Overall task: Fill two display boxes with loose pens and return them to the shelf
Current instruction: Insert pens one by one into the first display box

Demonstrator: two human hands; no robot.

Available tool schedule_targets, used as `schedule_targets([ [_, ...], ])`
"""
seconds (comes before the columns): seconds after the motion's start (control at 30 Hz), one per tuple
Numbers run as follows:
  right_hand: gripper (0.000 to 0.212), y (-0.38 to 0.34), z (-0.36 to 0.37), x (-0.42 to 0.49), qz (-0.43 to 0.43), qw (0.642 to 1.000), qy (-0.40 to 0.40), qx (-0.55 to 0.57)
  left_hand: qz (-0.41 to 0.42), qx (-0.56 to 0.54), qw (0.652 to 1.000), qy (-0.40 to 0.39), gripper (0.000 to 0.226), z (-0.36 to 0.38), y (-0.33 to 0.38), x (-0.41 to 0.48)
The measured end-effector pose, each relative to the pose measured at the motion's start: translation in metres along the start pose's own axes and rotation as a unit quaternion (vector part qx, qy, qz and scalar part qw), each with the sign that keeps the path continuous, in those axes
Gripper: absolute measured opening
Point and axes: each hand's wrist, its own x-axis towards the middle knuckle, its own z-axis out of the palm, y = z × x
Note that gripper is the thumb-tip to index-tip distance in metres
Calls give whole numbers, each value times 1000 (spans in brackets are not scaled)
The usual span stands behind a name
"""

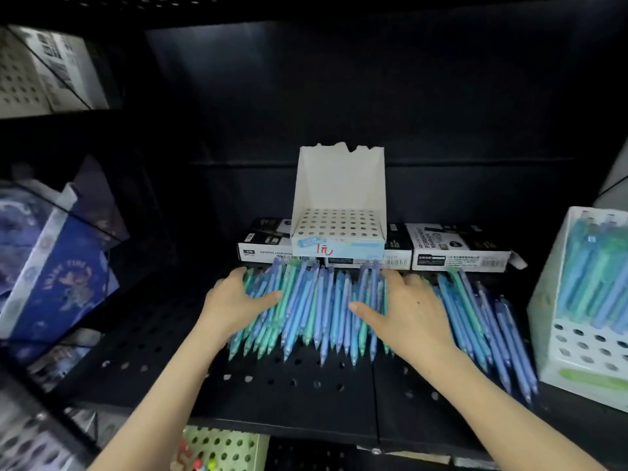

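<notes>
Reference item: empty display box, white, one unit, with a perforated insert and no pens in its holes.

1. Display boxes: two. The empty display box stands upright on the marker boxes. The second display box stands well to the right of it, at the frame edge, and holds blue and green pens in its rear rows. Its front holes are vacant.
2. Marker boxes: three visible, lying flat in a row beneath and to either side of the empty display box.
3. Loose pens: one heap, blue and green, too many to count. They lie directly in front of the empty display box on the black perforated shelf.
4. Hands: two. The left hand lies palm-down on the left part of the heap and the right hand on the right part. Both have fingers spread and pressing on the pens, neither pinching any.
5. Blue printed cartons: far left of the empty display box, tilted.
</notes>
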Motion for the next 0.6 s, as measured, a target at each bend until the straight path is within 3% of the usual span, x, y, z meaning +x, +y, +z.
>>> schedule_targets([
  [0.2,70,0,-2,0,10,999,10,44,-55,-119,991,-8,82,-3,2,9],
  [0.3,56,1,-4,0,17,999,12,49,-56,-127,990,-15,74,-1,-2,10],
  [0.33,51,1,-4,0,20,998,7,55,-49,-122,991,-17,64,-2,-2,9],
  [0.4,42,1,-6,0,26,997,-4,68,-31,-112,993,-25,22,-1,-3,8],
  [0.43,39,1,-7,0,26,997,-8,75,-20,-108,994,-29,15,-1,-5,9],
  [0.53,34,0,-7,1,11,995,-17,96,7,-91,995,-39,10,-6,-6,8],
  [0.6,36,-1,-8,1,-2,994,-23,109,14,-94,995,-35,23,-10,-9,8],
])
